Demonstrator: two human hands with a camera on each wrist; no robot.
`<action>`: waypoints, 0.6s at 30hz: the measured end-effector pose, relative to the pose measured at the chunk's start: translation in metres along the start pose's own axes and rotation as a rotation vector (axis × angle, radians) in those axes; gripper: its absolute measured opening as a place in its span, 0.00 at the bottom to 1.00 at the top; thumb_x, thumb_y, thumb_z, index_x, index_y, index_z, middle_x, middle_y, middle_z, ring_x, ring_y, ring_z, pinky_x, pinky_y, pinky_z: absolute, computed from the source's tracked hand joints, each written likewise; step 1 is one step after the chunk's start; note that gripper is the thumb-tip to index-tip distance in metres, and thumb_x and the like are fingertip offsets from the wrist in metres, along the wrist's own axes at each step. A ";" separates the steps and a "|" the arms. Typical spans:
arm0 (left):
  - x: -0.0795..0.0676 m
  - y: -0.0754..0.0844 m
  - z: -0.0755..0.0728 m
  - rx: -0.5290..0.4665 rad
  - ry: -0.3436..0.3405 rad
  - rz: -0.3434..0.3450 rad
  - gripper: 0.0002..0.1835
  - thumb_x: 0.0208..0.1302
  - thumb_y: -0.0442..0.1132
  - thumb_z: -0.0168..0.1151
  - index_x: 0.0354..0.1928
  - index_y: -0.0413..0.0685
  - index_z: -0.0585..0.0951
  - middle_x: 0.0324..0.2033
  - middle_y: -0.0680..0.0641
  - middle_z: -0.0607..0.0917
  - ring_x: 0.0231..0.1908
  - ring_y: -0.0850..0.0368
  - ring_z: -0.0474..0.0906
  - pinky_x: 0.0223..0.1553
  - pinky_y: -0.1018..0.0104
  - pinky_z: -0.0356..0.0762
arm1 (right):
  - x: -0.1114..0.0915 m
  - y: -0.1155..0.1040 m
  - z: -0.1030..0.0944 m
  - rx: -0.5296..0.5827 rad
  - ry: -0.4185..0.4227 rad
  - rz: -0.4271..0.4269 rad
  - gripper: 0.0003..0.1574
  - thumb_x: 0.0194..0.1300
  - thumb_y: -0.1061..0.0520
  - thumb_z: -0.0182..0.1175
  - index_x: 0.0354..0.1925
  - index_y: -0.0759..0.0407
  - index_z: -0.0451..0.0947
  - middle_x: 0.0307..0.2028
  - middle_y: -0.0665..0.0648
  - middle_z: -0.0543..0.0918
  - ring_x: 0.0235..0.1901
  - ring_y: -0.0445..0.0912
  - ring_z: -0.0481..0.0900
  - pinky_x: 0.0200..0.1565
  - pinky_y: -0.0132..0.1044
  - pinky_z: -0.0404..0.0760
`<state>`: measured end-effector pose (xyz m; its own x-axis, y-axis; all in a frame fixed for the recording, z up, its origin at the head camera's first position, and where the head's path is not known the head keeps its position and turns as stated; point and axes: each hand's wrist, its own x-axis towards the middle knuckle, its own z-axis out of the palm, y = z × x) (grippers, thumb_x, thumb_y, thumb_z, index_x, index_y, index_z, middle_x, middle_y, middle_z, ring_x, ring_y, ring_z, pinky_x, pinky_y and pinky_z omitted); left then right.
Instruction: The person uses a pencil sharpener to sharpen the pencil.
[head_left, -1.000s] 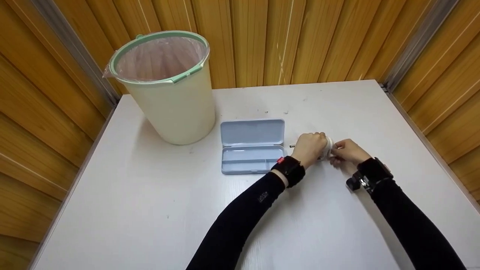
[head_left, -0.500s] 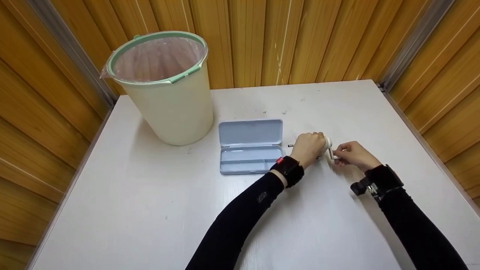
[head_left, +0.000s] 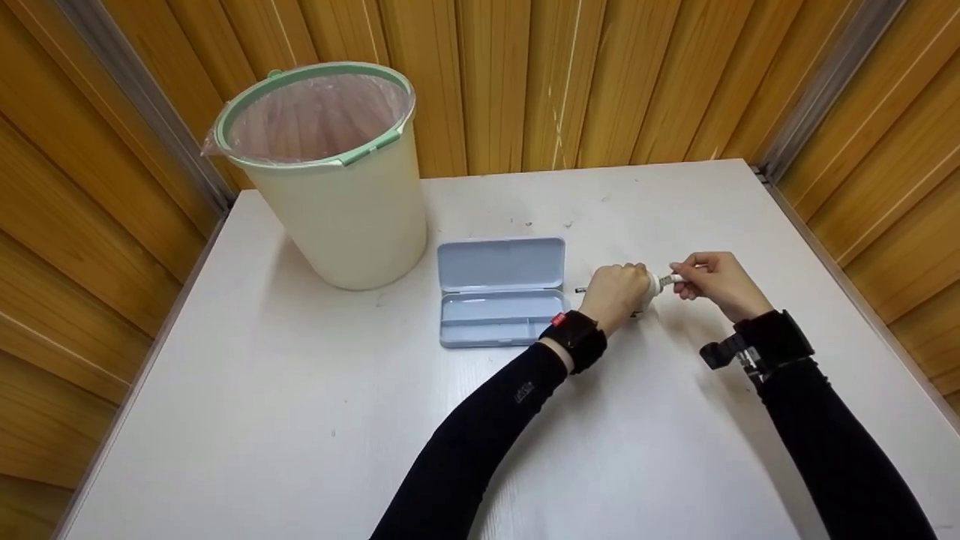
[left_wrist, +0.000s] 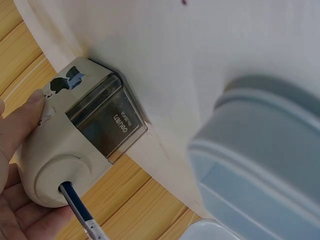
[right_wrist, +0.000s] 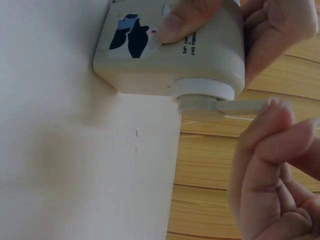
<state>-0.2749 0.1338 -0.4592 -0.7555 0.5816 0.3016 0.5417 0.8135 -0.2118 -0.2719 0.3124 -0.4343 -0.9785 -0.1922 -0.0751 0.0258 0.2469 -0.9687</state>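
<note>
A cream crank pencil sharpener (left_wrist: 62,135) with a clear shavings drawer and a dark picture on its side sits on the white table. My left hand (head_left: 619,294) grips its body from above, covering most of it in the head view. From one end sticks out a dark blue pencil (left_wrist: 77,202) with a pale tail end. At the opposite end, my right hand (head_left: 721,286) pinches the knob of the crank handle (right_wrist: 242,106) between thumb and fingers. The knob itself is largely hidden by the fingertips in the right wrist view.
Left of the sharpener lies a light blue pencil case (head_left: 501,266), lid open, with a divided tray. A cream bin (head_left: 345,217) with a green rim and a pinkish bag stands at the back left. Wood-patterned walls (head_left: 495,90) enclose the table (head_left: 262,420).
My right hand has swung the crank round, from low near the sharpener out and up to the right. The left hand keeps its grip on the sharpener, and the pencil stays in it.
</note>
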 end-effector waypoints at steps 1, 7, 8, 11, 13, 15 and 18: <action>0.000 0.000 0.000 0.001 0.001 0.000 0.09 0.68 0.36 0.55 0.43 0.52 0.84 0.34 0.57 0.87 0.30 0.64 0.84 0.30 0.72 0.82 | 0.001 0.000 0.000 -0.003 0.012 -0.006 0.13 0.72 0.62 0.54 0.29 0.66 0.76 0.19 0.47 0.83 0.18 0.34 0.78 0.25 0.23 0.78; 0.000 -0.001 0.000 0.004 0.010 0.010 0.10 0.67 0.36 0.55 0.44 0.51 0.84 0.34 0.56 0.88 0.31 0.64 0.85 0.30 0.71 0.82 | 0.011 -0.001 0.004 0.045 0.077 -0.035 0.12 0.72 0.62 0.54 0.30 0.65 0.76 0.19 0.46 0.85 0.18 0.33 0.79 0.24 0.23 0.77; -0.001 -0.001 0.000 0.004 0.011 0.013 0.10 0.67 0.36 0.55 0.45 0.50 0.84 0.34 0.56 0.88 0.31 0.64 0.85 0.30 0.71 0.82 | 0.013 -0.001 0.004 0.068 0.085 -0.037 0.12 0.72 0.63 0.54 0.30 0.65 0.76 0.19 0.47 0.85 0.18 0.34 0.79 0.23 0.23 0.77; -0.001 -0.002 0.001 0.002 0.013 0.020 0.11 0.67 0.36 0.55 0.46 0.49 0.84 0.34 0.56 0.88 0.31 0.64 0.85 0.30 0.71 0.82 | 0.018 0.001 0.005 0.110 0.106 -0.046 0.12 0.71 0.64 0.54 0.29 0.65 0.77 0.19 0.47 0.85 0.17 0.34 0.79 0.22 0.23 0.77; 0.000 -0.002 0.001 -0.004 0.014 0.022 0.11 0.66 0.36 0.56 0.46 0.49 0.84 0.34 0.56 0.88 0.30 0.63 0.84 0.30 0.71 0.82 | 0.022 0.003 0.006 0.108 0.123 -0.054 0.12 0.71 0.64 0.54 0.29 0.65 0.77 0.18 0.47 0.84 0.17 0.34 0.79 0.22 0.23 0.77; 0.000 -0.002 0.002 0.002 0.014 0.021 0.11 0.66 0.36 0.56 0.46 0.49 0.84 0.34 0.56 0.87 0.30 0.64 0.84 0.30 0.71 0.82 | 0.027 0.005 0.006 0.081 0.142 -0.064 0.12 0.71 0.64 0.55 0.29 0.66 0.77 0.18 0.46 0.84 0.17 0.33 0.78 0.22 0.22 0.76; -0.001 -0.001 0.002 0.021 0.014 0.017 0.10 0.66 0.36 0.56 0.45 0.50 0.84 0.34 0.57 0.87 0.31 0.65 0.84 0.30 0.72 0.82 | 0.032 0.008 0.008 0.009 0.173 -0.074 0.12 0.71 0.61 0.56 0.30 0.66 0.77 0.17 0.43 0.82 0.16 0.32 0.76 0.21 0.22 0.75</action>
<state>-0.2759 0.1324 -0.4608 -0.7406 0.5956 0.3111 0.5465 0.8032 -0.2369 -0.3015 0.3005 -0.4459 -0.9984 -0.0432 0.0377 -0.0466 0.2291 -0.9723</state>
